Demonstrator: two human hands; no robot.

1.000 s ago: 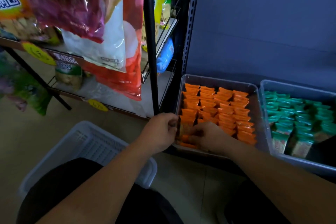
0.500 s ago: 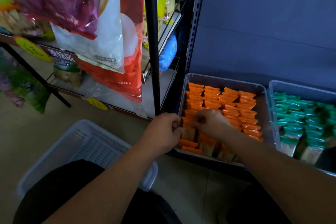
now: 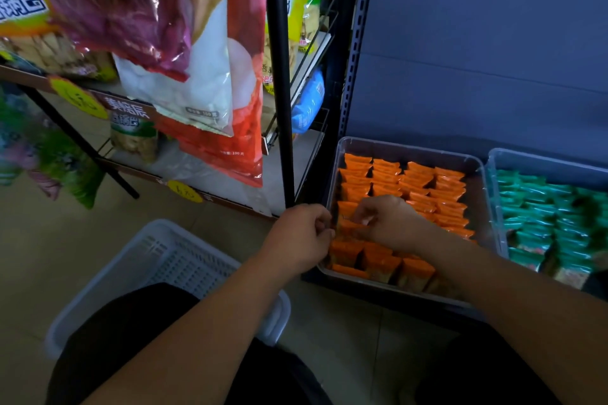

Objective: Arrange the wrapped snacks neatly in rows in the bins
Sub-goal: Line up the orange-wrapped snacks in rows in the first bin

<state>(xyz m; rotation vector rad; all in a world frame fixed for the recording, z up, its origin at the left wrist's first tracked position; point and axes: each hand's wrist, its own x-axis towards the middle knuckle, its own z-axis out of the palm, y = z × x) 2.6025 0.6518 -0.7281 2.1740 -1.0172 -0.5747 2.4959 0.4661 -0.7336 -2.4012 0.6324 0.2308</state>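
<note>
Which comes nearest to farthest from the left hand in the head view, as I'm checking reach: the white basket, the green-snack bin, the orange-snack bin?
1. orange-snack bin: its left wall is at the left hand.
2. white basket: on the floor, lower left.
3. green-snack bin: far right, beyond the first.

Upper left, hung beside a black pole (image 3: 279,75): a big red-and-white bag (image 3: 210,82), with a green bag (image 3: 49,154) lower down at the far left edge. Behind the pole, on wire shelves, a blue packet (image 3: 307,102) and a small pale bag (image 3: 133,134), with round yellow tags (image 3: 185,191) clipped to the shelf fronts. On the tiled floor (image 3: 65,240) at lower left, a white slotted basket (image 3: 171,260); upper right, a plain grey back panel (image 3: 477,42).
</note>
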